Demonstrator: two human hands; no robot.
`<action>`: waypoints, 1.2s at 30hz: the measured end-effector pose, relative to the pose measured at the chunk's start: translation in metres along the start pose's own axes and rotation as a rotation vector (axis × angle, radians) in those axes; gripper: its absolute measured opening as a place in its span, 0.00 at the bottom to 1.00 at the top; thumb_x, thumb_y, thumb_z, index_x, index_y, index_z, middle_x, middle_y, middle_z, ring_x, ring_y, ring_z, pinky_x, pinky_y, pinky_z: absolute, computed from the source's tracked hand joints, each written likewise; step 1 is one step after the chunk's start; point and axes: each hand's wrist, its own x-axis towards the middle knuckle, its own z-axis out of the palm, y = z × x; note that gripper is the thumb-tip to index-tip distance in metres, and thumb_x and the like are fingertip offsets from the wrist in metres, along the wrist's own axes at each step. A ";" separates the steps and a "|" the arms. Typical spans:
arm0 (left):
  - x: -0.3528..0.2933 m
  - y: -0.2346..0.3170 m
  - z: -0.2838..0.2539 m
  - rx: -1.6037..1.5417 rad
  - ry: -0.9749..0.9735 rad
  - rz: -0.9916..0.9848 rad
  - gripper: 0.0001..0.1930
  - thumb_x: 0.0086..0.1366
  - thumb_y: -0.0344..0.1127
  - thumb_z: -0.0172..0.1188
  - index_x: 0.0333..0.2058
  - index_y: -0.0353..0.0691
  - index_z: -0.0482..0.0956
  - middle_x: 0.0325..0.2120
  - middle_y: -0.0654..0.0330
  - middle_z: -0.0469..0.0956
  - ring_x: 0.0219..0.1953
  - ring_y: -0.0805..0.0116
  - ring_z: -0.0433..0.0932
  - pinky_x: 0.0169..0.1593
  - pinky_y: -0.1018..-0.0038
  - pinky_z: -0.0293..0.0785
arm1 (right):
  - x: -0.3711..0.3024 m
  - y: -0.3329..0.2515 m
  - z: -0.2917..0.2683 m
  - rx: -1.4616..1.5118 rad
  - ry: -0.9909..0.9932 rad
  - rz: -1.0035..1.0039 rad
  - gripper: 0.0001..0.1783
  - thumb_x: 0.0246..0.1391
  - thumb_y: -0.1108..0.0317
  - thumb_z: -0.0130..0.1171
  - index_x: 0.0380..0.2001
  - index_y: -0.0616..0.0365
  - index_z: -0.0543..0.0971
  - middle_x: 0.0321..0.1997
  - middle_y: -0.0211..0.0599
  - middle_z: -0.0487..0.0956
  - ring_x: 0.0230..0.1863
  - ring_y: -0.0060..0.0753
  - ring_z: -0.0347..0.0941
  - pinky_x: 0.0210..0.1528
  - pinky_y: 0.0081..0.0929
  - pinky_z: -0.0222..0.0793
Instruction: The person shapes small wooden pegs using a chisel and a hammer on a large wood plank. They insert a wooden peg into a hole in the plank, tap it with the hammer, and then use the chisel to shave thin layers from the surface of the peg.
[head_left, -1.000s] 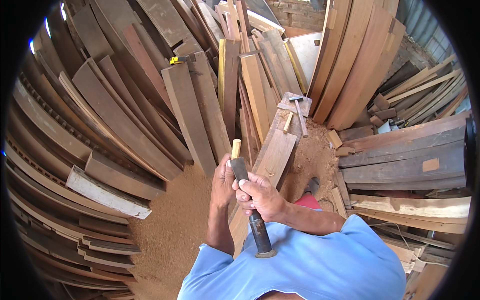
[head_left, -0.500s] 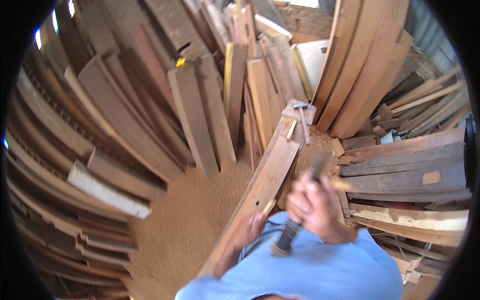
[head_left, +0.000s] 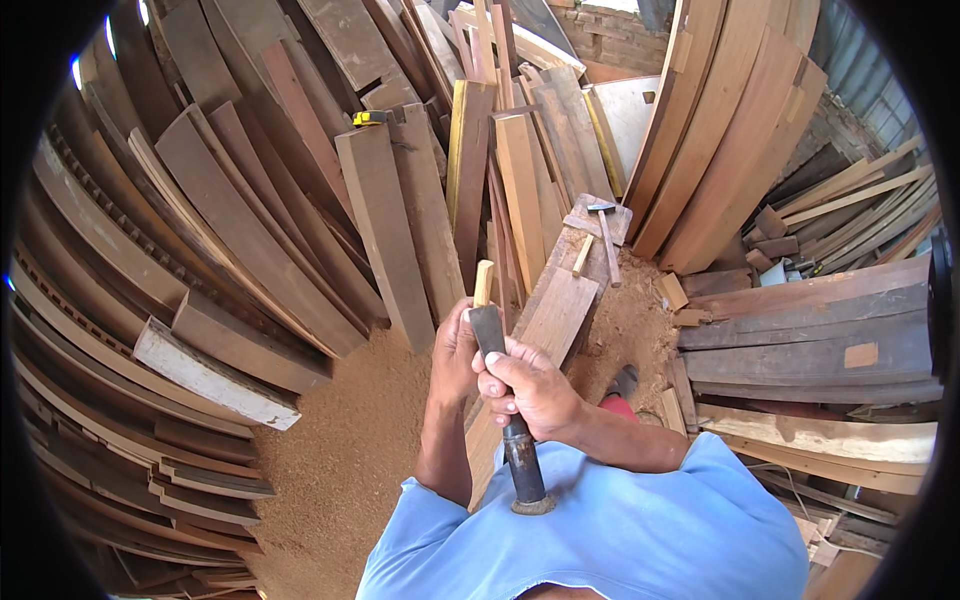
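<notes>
A chisel with a dark handle slants up in front of my chest, its butt end low against the blue shirt. My right hand is wrapped round it just below the broad grey blade. My left hand is closed around a small pale wooden peg, whose top sticks up past the blade. The blade lies close against the peg; whether it cuts in is hidden. Below the hands runs a narrow wooden beam. On its far end lie a hammer and another small wooden piece.
Tall boards lean at the left and back, with a yellow tape measure on one top. More upright planks stand at the back right. Dark stacked boards lie on the right. Sawdust covers the floor.
My left hand has risen from beside the beam with the peg. My right hand has swung leftward with the chisel, so blade and peg are now together.
</notes>
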 end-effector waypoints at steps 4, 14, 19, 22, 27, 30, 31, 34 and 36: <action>-0.007 0.016 0.001 0.372 -0.035 0.124 0.20 0.78 0.47 0.41 0.43 0.37 0.75 0.21 0.56 0.73 0.23 0.68 0.72 0.29 0.68 0.69 | -0.004 0.004 -0.009 -0.069 0.027 0.044 0.08 0.69 0.64 0.44 0.38 0.54 0.70 0.23 0.21 0.67 0.16 0.11 0.58 0.19 0.18 0.63; -0.047 0.016 0.021 0.332 0.008 -0.040 0.15 0.78 0.41 0.42 0.38 0.38 0.74 0.20 0.53 0.72 0.22 0.57 0.74 0.29 0.65 0.71 | -0.024 -0.007 -0.012 -0.110 0.091 -0.058 0.10 0.70 0.62 0.43 0.39 0.56 0.69 0.22 0.23 0.66 0.17 0.14 0.59 0.20 0.19 0.64; -0.144 -0.054 -0.008 0.129 -0.070 -0.428 0.20 0.75 0.52 0.45 0.34 0.42 0.75 0.15 0.66 0.70 0.15 0.76 0.69 0.18 0.78 0.64 | -0.072 -0.051 -0.020 -0.158 0.142 -0.426 0.10 0.71 0.62 0.43 0.40 0.55 0.69 0.20 0.23 0.64 0.17 0.13 0.58 0.20 0.20 0.63; -0.082 -0.033 -0.007 -0.197 0.072 -0.377 0.27 0.75 0.60 0.40 0.40 0.39 0.74 0.19 0.66 0.72 0.17 0.79 0.71 0.17 0.82 0.66 | -0.037 -0.044 -0.053 -0.006 0.259 -0.231 0.08 0.70 0.64 0.44 0.40 0.54 0.69 0.22 0.21 0.66 0.17 0.11 0.58 0.21 0.19 0.64; -0.025 -0.009 0.007 -0.585 0.084 -0.193 0.24 0.76 0.56 0.41 0.52 0.39 0.70 0.25 0.63 0.74 0.22 0.75 0.73 0.23 0.78 0.71 | -0.005 -0.019 -0.037 -0.046 0.077 -0.114 0.08 0.69 0.62 0.48 0.41 0.53 0.71 0.23 0.20 0.68 0.18 0.12 0.60 0.24 0.20 0.66; -0.018 -0.005 0.013 -0.622 -0.036 -0.143 0.24 0.77 0.55 0.40 0.54 0.40 0.69 0.25 0.63 0.74 0.21 0.74 0.72 0.22 0.78 0.70 | 0.001 -0.020 -0.034 -0.011 0.051 -0.113 0.07 0.69 0.62 0.48 0.41 0.52 0.71 0.24 0.19 0.68 0.18 0.11 0.60 0.24 0.19 0.65; -0.017 -0.011 0.009 -0.610 -0.068 -0.149 0.24 0.77 0.55 0.40 0.55 0.40 0.68 0.25 0.63 0.74 0.21 0.74 0.72 0.22 0.78 0.69 | 0.001 -0.020 -0.029 -0.005 0.055 -0.095 0.08 0.69 0.61 0.48 0.41 0.52 0.71 0.24 0.18 0.67 0.18 0.11 0.59 0.24 0.19 0.65; -0.014 -0.014 0.017 -0.387 0.097 -0.224 0.23 0.78 0.53 0.39 0.51 0.41 0.72 0.26 0.65 0.74 0.25 0.78 0.71 0.27 0.79 0.69 | 0.004 -0.008 -0.022 0.005 0.039 -0.026 0.07 0.68 0.61 0.48 0.41 0.52 0.71 0.24 0.19 0.67 0.18 0.11 0.58 0.25 0.19 0.65; -0.012 -0.007 0.019 -0.241 0.186 -0.230 0.22 0.78 0.52 0.38 0.48 0.41 0.75 0.27 0.66 0.74 0.27 0.79 0.71 0.31 0.79 0.69 | 0.001 0.002 -0.014 0.005 0.025 0.057 0.07 0.69 0.61 0.47 0.40 0.51 0.71 0.24 0.19 0.66 0.18 0.12 0.57 0.25 0.19 0.64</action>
